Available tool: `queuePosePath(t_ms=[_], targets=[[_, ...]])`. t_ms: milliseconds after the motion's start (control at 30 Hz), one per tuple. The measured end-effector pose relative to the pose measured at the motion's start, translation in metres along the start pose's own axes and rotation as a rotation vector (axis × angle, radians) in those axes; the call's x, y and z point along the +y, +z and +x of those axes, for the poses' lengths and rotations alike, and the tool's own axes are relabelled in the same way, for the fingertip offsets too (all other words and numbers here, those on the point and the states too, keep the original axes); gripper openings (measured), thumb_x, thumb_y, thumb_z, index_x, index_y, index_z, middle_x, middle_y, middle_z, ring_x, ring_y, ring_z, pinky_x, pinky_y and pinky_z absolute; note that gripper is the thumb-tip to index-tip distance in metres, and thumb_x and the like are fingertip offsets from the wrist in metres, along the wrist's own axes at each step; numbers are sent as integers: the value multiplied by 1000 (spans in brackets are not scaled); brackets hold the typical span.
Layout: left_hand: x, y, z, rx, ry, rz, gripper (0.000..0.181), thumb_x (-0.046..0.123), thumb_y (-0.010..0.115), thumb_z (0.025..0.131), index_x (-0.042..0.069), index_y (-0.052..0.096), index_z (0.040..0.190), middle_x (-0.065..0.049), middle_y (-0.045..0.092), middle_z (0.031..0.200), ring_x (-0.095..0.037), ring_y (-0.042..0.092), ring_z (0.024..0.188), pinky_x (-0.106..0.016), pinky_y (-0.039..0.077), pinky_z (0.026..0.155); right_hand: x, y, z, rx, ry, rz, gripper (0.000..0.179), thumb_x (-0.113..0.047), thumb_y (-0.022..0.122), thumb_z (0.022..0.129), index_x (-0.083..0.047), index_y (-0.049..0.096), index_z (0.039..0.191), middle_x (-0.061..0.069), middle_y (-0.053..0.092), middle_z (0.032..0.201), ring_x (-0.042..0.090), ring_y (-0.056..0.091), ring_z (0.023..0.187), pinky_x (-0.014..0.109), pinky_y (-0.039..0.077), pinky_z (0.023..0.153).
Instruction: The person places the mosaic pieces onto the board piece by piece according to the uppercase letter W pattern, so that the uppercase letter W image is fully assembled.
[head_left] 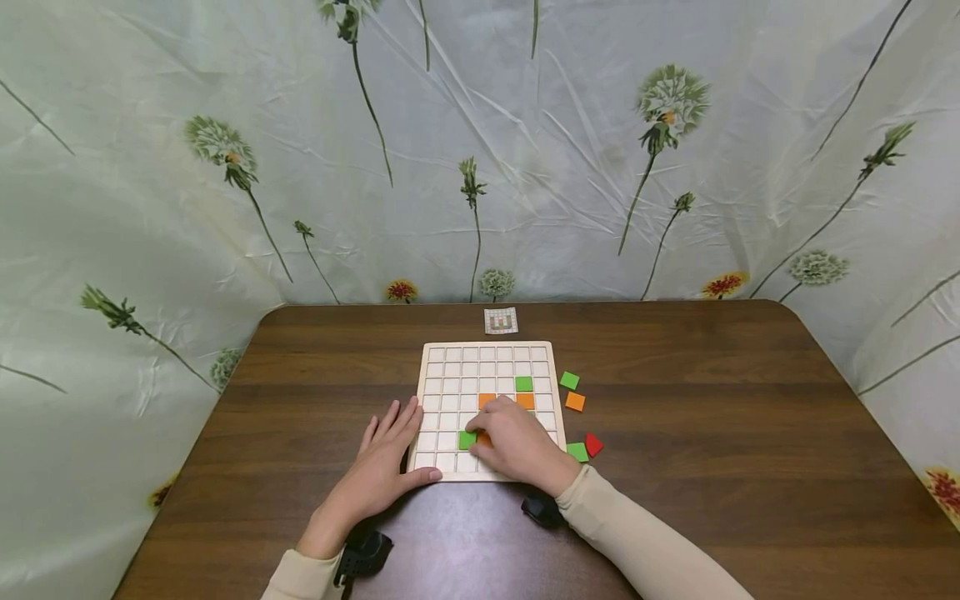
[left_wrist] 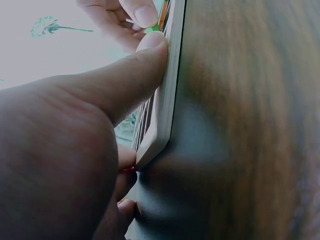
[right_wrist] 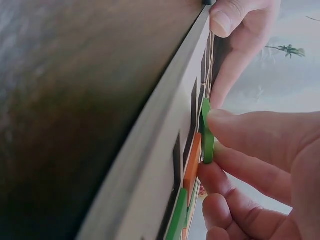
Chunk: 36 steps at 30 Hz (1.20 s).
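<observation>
A pale wooden grid board lies on the table, holding several orange and green tiles. My right hand is over the lower middle of the board. Between its thumb and finger it pinches a green square tile, tilted at a grid cell. An orange tile sits beside that one, partly under my fingers. My left hand rests at the board's left side, fingers spread along the edge and thumb on the lower left corner. Some cells are hidden beneath my right hand.
Right of the board lie a loose green tile, an orange tile, another green tile and a red piece touching or near it. Behind the board is a small patterned card. A flowered curtain hangs beyond the wooden table.
</observation>
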<state>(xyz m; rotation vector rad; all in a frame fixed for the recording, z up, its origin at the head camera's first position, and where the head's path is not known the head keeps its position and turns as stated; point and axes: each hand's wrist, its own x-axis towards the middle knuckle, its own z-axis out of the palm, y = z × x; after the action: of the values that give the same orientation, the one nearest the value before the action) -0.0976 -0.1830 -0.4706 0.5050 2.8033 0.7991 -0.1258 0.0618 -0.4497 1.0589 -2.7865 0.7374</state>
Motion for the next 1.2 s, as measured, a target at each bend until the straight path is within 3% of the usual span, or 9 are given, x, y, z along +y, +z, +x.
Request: queuePosePath(t_ms=[733, 967, 1200], targets=[[-1, 0, 1, -4, 4, 8, 103, 56, 72, 87, 5, 20, 160, -11, 10, 167, -37, 2, 154, -62, 0, 118, 1, 0, -1, -49, 61, 23, 21, -16, 77, 86, -8, 77, 105, 1, 66, 96, 17, 52, 87, 28, 48, 72], [-1, 0, 2, -1, 4, 7, 103, 57, 71, 87, 5, 19, 160, -11, 10, 167, -37, 2, 154, -63, 0, 118, 8, -12, -10, -11, 95, 105, 25, -15, 76, 87, -6, 74, 111, 2, 67, 102, 18, 57, 95, 34, 51, 83], [-1, 0, 2, -7, 0, 0, 103, 58, 70, 87, 6, 19, 160, -10, 10, 168, -37, 2, 154, -63, 0, 118, 21, -28, -26, 40, 114, 129, 26, -15, 80, 87, -8, 74, 111, 0, 68, 105, 18, 57, 97, 33, 52, 83]])
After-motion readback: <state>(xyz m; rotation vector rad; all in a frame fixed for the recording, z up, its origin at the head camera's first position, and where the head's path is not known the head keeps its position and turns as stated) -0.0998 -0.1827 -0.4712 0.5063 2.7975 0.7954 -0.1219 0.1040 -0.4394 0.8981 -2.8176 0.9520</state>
